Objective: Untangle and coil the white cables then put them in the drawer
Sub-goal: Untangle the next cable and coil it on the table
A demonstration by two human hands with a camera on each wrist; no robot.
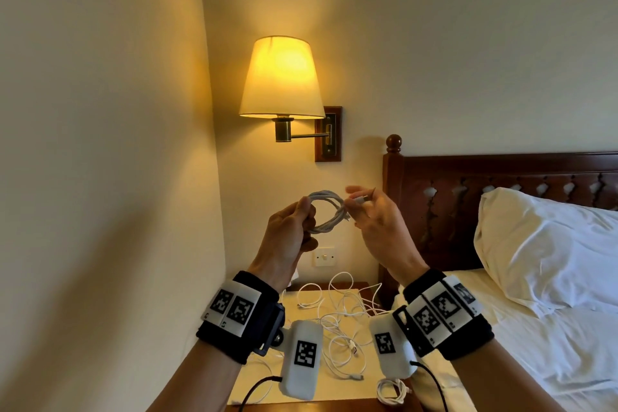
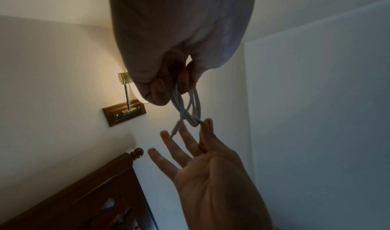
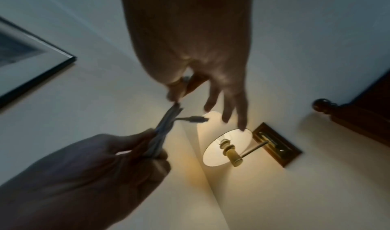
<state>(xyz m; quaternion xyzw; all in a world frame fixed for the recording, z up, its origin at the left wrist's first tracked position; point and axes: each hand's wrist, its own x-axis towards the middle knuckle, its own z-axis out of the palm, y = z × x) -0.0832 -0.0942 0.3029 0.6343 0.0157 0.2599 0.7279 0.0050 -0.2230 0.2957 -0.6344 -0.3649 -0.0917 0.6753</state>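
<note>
Coil (image 1: 326, 212) held up below lamp (image 1: 281, 78), gripped by left hand (image 1: 289, 232). Plug end (image 1: 361, 199) pinched by right hand (image 1: 374, 221), other fingers spread. Coiling step judged nearly finished; tail tuck called for next. More cables (image 1: 337, 314) lay tangled on worktop (image 1: 307, 393) beneath lamp.
</note>
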